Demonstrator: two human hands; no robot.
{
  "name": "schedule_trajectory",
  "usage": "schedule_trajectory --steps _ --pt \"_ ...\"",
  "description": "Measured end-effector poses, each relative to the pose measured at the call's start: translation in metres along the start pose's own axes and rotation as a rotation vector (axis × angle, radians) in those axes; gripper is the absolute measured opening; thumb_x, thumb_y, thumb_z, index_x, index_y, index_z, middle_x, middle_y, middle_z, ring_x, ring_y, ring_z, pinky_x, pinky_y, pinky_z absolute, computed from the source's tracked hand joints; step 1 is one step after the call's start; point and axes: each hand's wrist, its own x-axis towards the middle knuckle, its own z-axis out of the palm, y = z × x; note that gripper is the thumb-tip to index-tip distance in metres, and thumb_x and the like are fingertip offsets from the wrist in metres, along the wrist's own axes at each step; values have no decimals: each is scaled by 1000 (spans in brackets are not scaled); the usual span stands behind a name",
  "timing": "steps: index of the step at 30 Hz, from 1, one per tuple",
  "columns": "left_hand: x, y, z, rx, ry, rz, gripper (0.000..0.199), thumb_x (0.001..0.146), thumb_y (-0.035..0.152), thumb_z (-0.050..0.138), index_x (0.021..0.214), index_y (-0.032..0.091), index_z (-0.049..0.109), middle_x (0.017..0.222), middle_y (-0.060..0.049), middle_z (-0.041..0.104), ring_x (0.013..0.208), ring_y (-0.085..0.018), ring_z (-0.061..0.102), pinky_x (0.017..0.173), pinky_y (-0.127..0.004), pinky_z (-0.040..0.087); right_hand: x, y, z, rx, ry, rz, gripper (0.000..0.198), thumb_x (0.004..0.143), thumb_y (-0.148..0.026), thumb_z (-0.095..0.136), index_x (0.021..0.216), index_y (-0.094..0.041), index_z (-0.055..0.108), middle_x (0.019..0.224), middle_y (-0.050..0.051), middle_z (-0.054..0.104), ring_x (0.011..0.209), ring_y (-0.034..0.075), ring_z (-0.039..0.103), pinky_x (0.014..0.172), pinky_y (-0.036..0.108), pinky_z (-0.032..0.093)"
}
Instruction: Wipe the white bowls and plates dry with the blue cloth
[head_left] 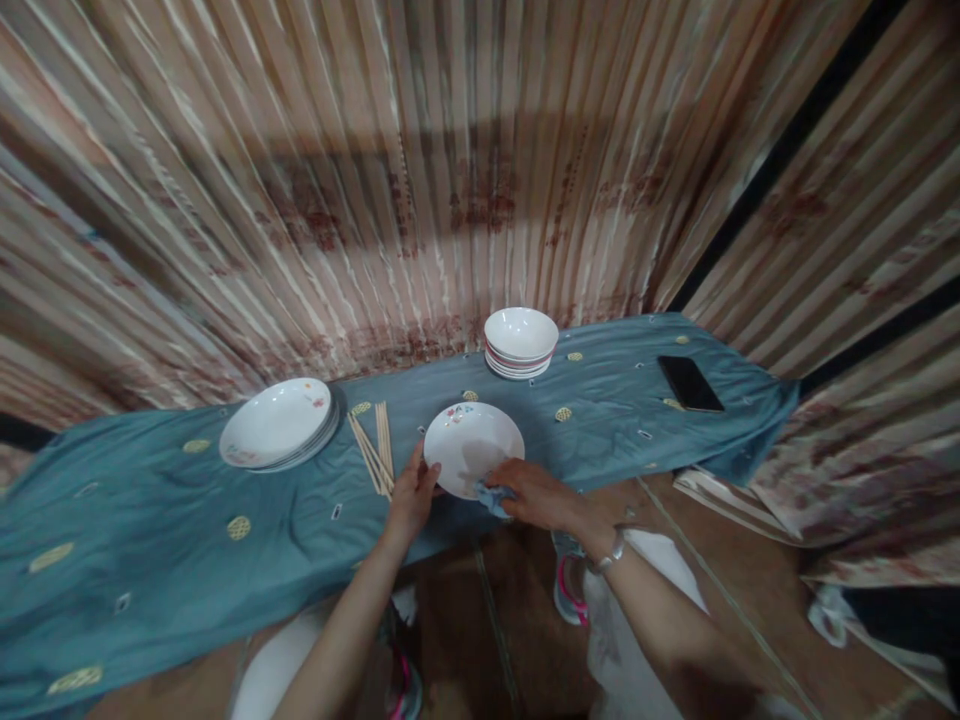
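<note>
While the left hand grips a plate by its rim at the near edge of the teal-draped desk, the right hand clutches a blue cloth against it. Chopsticks lie between it and the plate stack; bowls behind, phone right, curtain beyond, tiled floor.

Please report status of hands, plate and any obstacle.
Left hand holding plate by edge. Right hand holding cloth against plate. Chopsticks near left hand, apparently not blocking.
</note>
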Motion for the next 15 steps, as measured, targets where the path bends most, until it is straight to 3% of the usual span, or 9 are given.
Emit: schedule_trajectory --steps 2,6,8,12,15 --pt "-1 1 -3 110 -6 78 63 83 45 60 139 20 50 122 -13 69 107 -30 68 85 -48 60 1 2 -1 26 3 -18 37 80 -12 60 114 -19 71 117 11 72 114 26 64 100 38 49" --pt "-3 2 -10 438 122 337 56 84 38 59 136 18 54 143 -14 55 137 -30 46 115 -51 36 3 4 -3 104 49 -51 30 81 -13 60 108 -19 74 110 9 74 106 23 67 95 35 50" --pt "-7 4 -11 540 126 445 51 87 37 56 135 20 55 144 -14 53 138 -29 46 116 -51 34 5 5 -5 147 61 -34 27 82 -14 60 104 -19 74 106 8 76 100 21 69 90 33 51" --pt "-18 12 -6 655 33 597 41 90 35 56 129 22 58 134 -14 59 128 -27 54 110 -50 41 8 10 -9 243 86 42 27 80 -15 61 102 -19 75 103 7 77 92 20 70 85 31 52" --pt "-26 19 0 719 -41 679 38 89 35 60 124 21 60 127 -14 61 122 -28 56 105 -49 46 12 20 -13 451 170 88 23 79 -22 62 97 -18 76 96 5 77 85 19 70 80 31 52"
